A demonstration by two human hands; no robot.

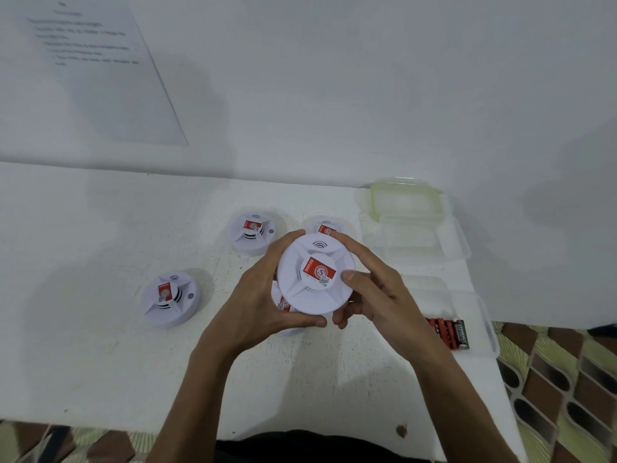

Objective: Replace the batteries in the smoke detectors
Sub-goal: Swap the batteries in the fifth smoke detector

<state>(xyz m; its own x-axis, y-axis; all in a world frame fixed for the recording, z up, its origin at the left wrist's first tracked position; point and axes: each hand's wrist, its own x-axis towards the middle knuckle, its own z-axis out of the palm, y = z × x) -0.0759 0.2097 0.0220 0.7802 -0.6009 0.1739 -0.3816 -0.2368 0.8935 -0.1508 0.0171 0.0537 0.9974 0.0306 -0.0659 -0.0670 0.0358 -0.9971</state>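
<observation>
I hold a round white smoke detector [315, 275] with a red label above the table's middle. My left hand [263, 295] grips its left and lower rim. My right hand [370, 282] grips its right rim, thumb on the face. Under it, mostly hidden, lies another detector [283, 304]. Three more detectors rest on the table: one at the left [170, 297], one at the back [254, 232], one behind my fingers [325, 226]. Several red and black batteries [449, 333] lie inside a clear container at the right.
The white table [100, 345] meets a white wall at the back. A clear plastic container [467, 315] holds the batteries; a second clear box [424, 235] and a green-rimmed lid [405, 195] sit behind it. A printed sheet [93, 61] hangs on the wall. Patterned floor shows at the right.
</observation>
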